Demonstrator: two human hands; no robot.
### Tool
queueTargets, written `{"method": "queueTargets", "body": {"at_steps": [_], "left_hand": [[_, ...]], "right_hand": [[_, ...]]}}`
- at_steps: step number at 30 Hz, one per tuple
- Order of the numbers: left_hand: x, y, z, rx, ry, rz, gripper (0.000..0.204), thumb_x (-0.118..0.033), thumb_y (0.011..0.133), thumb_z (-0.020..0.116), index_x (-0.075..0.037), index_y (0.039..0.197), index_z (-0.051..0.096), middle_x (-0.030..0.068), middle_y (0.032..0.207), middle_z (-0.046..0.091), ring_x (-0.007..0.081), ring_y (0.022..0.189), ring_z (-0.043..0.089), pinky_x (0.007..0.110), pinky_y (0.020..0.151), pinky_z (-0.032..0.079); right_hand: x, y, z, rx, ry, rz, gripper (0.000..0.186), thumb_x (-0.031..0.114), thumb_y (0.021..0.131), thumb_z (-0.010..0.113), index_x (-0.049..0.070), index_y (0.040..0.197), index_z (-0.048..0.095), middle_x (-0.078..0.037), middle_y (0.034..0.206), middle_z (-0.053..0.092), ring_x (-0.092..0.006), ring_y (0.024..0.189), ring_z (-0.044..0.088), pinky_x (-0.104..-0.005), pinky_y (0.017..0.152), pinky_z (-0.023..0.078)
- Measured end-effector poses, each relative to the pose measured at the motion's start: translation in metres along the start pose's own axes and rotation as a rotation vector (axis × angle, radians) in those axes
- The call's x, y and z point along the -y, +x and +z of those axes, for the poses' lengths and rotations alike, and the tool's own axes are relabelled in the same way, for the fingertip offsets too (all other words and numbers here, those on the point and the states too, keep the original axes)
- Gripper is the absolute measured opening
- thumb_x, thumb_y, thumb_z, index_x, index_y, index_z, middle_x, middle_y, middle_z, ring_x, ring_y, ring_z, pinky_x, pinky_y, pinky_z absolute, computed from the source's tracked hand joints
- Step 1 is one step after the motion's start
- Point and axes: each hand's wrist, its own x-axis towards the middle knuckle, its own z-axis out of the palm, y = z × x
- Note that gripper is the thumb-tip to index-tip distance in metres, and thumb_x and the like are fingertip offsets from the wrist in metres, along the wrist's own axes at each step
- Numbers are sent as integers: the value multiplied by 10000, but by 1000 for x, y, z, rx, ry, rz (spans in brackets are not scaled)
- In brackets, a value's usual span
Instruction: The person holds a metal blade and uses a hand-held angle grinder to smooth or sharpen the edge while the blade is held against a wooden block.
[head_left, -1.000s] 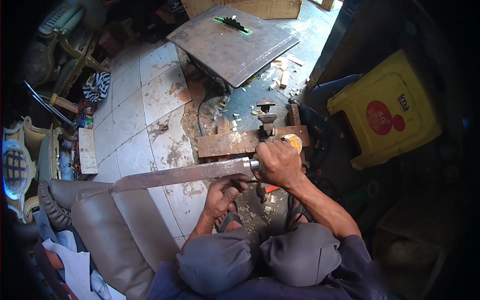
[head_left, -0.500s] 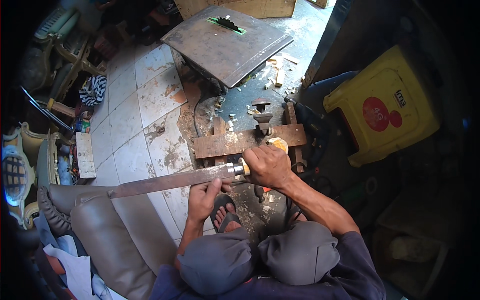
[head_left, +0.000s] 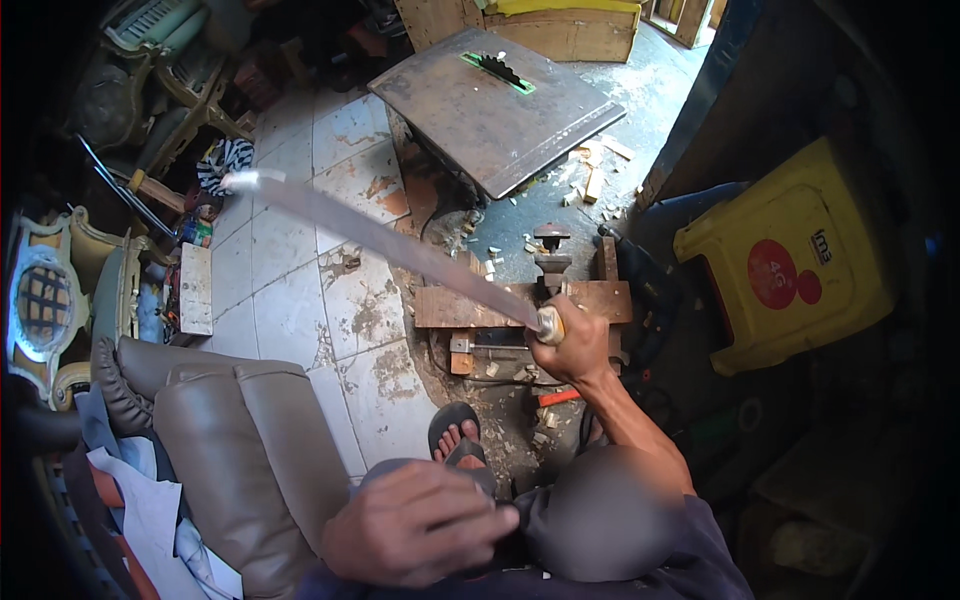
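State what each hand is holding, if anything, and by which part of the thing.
The right hand holds a long-bladed tool by its handle. The left hand is blurred; whether it holds anything cannot be told.

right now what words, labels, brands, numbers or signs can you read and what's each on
Yellow stool: pale print on the large red circle; I don't copy wording.
Same stool: dark print, upper right of that circle; likewise not copied.
Long blade in the right hand: blurred, no print discernible.
Elsewhere, nothing legible.
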Motion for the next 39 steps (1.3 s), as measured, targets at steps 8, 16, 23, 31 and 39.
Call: {"method": "queueTargets", "body": {"at_steps": [8,16,23,31,39], "left_hand": [[-3,25,5,279,180,-250,429,-234,881,840,-47,1252,734,110,1106,726,303,1006,711,403,907,563],[-5,29,10,240,145,-266,418,-195,865,847,-51,1243,741,107,1097,726,301,979,710,407,880,569],[0,27,7,233,129,-285,414,-186,859,852,-44,1234,746,110,1098,731,295,960,711,403,859,574],[3,27,8,221,111,-274,402,-205,889,844,-43,1243,743,136,1093,735,322,980,719,421,875,580],[5,24,6,227,90,-295,386,-212,908,835,-52,1245,736,144,1115,740,341,994,715,428,887,579]], "right_hand": [[10,1,-17,-44,-59,-85,251,209,728,838,91,849,652,-147,709,692,-363,629,703,-477,584,550],[12,-2,-21,-44,-72,-117,250,175,701,829,88,845,644,-127,715,674,-341,646,701,-457,592,547],[15,-3,-22,-81,-51,-115,266,167,689,833,82,879,667,-130,730,686,-343,656,707,-453,603,552],[13,-4,-20,-128,-64,-113,307,160,650,827,72,825,591,-126,694,636,-343,638,676,-464,584,519],[12,-6,-19,-154,-115,-144,276,158,696,839,60,904,686,-129,735,667,-337,646,683,-438,609,524]]}}
